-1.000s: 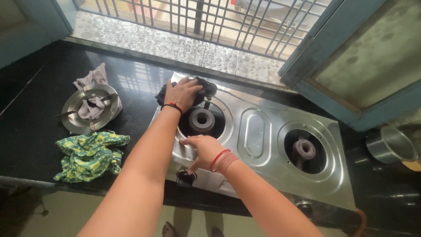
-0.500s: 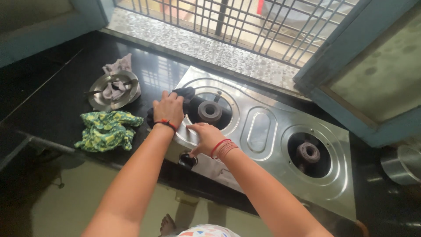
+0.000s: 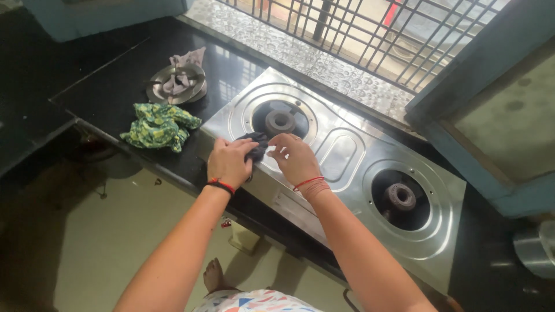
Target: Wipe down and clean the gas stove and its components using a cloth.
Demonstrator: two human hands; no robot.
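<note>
A steel two-burner gas stove (image 3: 341, 153) sits on a black counter. My left hand (image 3: 229, 162) grips a dark cloth (image 3: 254, 144) at the stove's near left edge, just in front of the left burner (image 3: 280, 120). My right hand (image 3: 296, 157) rests beside it, fingers pinching the same cloth from the right. Both wrists wear red threads. The right burner (image 3: 400, 196) lies bare farther right.
A green patterned rag (image 3: 157, 124) lies on the black counter (image 3: 115, 86) left of the stove. Behind it sit removed burner rings with a grey cloth (image 3: 176, 82). A barred window (image 3: 358, 34) runs along the back. A steel pot (image 3: 535, 248) stands at far right.
My left hand pulled the dark cloth from the back of the left burner toward the stove's front edge. My right hand came up to meet it. The view shifted left.
</note>
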